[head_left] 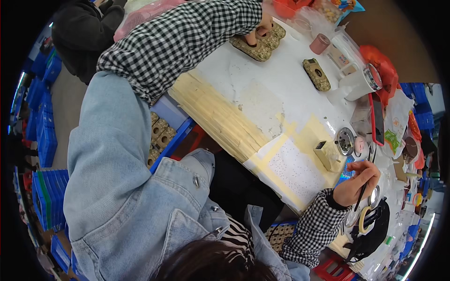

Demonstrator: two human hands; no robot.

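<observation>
My left hand (264,24) reaches far across the white table (262,89). It comes out of a black-and-white checked sleeve, and its fingers close over one of several olive, speckled blocks (255,48); most of the hand is hidden by the sleeve. My right hand (358,181) hovers at the table's right edge. It pinches a thin dark stick (364,187) that points downward. A cream rectangular block (326,154) stands just left of that hand on a taped yellow patch. Beside it lies a round metal dish (345,140).
A lone olive block (316,74), a pink tape roll (320,43), a white cup (360,82) and a red-cased phone (377,119) crowd the right side. A tape ring (364,219) lies on a black bag (375,236). Blue crates (47,140) stand left; a person in black (84,33) sits beyond.
</observation>
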